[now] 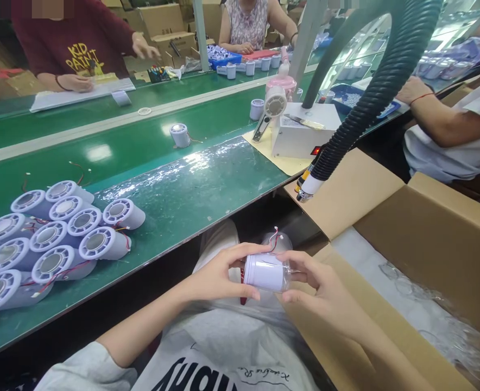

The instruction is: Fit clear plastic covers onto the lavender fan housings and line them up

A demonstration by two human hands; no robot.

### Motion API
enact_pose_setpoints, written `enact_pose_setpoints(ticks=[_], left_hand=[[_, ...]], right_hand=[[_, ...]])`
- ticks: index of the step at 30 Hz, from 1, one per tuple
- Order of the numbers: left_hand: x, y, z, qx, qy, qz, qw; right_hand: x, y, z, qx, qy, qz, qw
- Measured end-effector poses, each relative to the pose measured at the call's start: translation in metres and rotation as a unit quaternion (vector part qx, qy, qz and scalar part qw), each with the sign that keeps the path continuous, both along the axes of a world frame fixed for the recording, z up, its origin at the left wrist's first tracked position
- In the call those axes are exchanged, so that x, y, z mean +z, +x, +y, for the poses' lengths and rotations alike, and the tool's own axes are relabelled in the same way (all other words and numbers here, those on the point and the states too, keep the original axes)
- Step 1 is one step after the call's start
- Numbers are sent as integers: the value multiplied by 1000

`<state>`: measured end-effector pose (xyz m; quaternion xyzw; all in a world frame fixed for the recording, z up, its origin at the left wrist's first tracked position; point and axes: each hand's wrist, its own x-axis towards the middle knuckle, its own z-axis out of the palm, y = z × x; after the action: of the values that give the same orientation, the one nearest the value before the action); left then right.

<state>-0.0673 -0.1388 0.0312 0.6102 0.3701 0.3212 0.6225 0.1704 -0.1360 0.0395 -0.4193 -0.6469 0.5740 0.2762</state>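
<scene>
A white plastic cylinder housing (265,272) lies sideways between my hands over my lap. My left hand (234,271) is closed round its left end, fingers above and thumb below. My right hand (311,279) grips the right end, where a clear plastic cover (287,274) fits round the housing. Thin red and white wires (276,238) with small connectors stick up behind it. Another clear rounded piece shows behind the wires, partly hidden. On the bench to the left, several similar white housings (52,233) stand grouped, with silver discs in their ends and loose wires.
An open cardboard box (435,250) with clear plastic parts stands at my right. A black flexible hose (362,114) arches down to a nozzle above it. A white box (301,133) bears a knife. One housing (180,136) sits on the green belt. Co-workers sit opposite and at right.
</scene>
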Motion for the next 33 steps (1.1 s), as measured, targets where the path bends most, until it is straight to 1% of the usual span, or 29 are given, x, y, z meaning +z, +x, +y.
enact_pose_setpoints(ticks=[3, 7, 17, 25, 29, 33], left_hand=[[2, 0, -1, -7, 3, 12, 1000], [2, 1, -2, -15, -3, 4, 1000], [3, 0, -2, -23, 32, 14, 999], [0, -2, -3, -23, 61, 16, 998], [-3, -3, -3, -28, 82, 6, 996], [-8, -3, -3, -37, 109, -10, 993]], right_hand=[[0, 1, -1, 4, -48, 26, 999], [-3, 3, -2, 8, -111, 61, 992], [-4, -2, 0, 1, -199, 111, 974], [-11, -13, -2, -20, -273, 113, 955], [-10, -18, -4, -32, -317, 121, 940], [-7, -18, -3, -25, -391, 117, 913]])
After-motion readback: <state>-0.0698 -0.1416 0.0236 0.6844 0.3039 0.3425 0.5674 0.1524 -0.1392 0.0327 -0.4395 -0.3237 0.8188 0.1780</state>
